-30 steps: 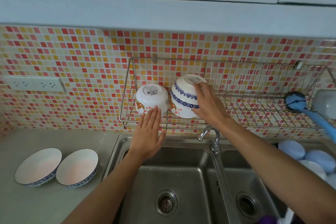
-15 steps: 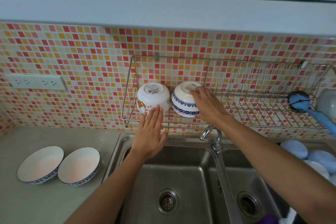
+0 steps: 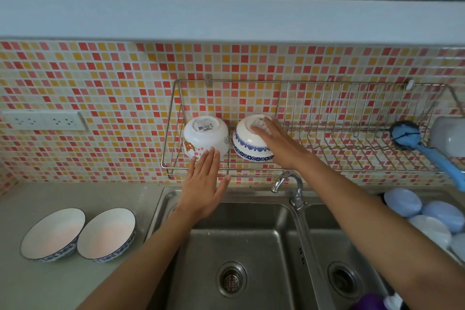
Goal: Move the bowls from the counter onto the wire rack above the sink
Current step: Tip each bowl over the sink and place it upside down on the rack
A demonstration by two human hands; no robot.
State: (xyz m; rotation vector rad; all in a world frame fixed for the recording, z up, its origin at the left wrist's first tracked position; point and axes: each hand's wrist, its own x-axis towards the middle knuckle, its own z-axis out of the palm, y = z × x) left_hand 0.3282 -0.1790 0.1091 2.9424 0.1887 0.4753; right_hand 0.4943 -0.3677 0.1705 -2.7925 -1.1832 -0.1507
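I see the right hand (image 3: 279, 142) gripping the upturned blue-banded bowl (image 3: 249, 145) on the wire rack (image 3: 352, 148); the left hand (image 3: 203, 189) is flat and open by the floral bowl (image 3: 205, 137), whose base label is unreadable.

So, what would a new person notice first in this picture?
Probably the two upturned bowls at the left end of the wire rack, the right hand resting on the blue-patterned bowl. Then the two upright bowls waiting on the counter, left of the sink.

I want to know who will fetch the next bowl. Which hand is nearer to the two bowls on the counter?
Left. The left hand hovers open by the rack's front, right of the counter bowls. The right hand is farther right, on the blue-patterned bowl.
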